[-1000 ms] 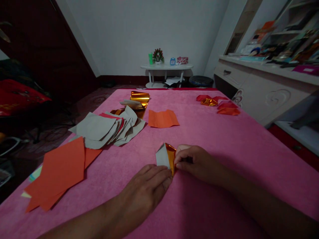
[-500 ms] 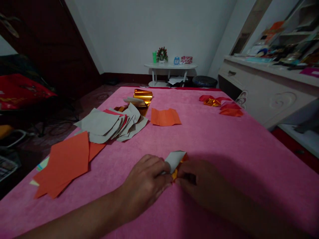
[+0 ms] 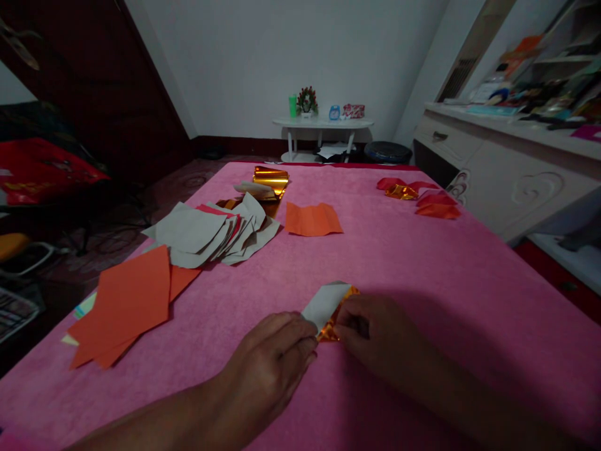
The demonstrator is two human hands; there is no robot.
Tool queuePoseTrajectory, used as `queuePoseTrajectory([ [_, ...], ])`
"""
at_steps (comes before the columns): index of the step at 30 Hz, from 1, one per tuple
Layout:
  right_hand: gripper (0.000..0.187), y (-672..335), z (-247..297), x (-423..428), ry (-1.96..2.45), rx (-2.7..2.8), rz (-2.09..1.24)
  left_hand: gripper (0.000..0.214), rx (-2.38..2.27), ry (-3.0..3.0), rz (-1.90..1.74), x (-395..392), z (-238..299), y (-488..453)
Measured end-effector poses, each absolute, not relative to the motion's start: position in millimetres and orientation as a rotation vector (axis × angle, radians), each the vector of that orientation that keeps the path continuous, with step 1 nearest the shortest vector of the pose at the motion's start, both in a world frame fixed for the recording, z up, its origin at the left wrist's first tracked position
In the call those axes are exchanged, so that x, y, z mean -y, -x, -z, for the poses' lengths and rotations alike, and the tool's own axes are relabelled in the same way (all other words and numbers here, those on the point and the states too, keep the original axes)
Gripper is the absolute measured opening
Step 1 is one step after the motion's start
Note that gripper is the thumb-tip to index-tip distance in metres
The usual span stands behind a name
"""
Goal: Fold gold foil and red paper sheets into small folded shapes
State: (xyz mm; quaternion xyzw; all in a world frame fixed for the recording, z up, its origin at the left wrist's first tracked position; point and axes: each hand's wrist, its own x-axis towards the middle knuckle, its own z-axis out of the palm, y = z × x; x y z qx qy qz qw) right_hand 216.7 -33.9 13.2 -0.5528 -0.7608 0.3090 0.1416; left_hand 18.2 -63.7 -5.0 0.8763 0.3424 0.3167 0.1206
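Observation:
A piece of gold foil paper [image 3: 328,305] with a pale grey back lies partly folded on the pink cloth, its shiny gold side showing along the right and lower edges. My left hand [image 3: 277,357] rests at its lower left corner, fingers closed together on that edge. On the right edge, my right hand [image 3: 370,326] pinches the gold part between thumb and forefinger. The fingertips of both hands partly cover the paper.
Orange sheets [image 3: 126,300] and a pile of grey-backed papers [image 3: 197,232] lie on the left. Gold foil [image 3: 272,180] and an orange piece [image 3: 313,219] sit farther back. Folded red and gold pieces [image 3: 401,191] are at far right. A white side table [image 3: 323,122] stands behind.
My left hand has slid slightly down and left along the paper. More of the grey back and gold edge now shows. My right hand has barely moved.

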Motion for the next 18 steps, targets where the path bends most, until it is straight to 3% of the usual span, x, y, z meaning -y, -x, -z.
queuePoseTrajectory([
  [12, 0.012, -210.9, -11.1, 36.4, 1.714, 2.229, -0.731, 0.021, -0.972, -2.728, -0.846, 63.3, 4.2, -19.8],
  [18, 0.013, -210.1, -9.3, 37.7, 1.717, 2.266, -0.644, 0.012, -1.032, -2.73, -0.811, 62.5, 7.6, -24.3],
])
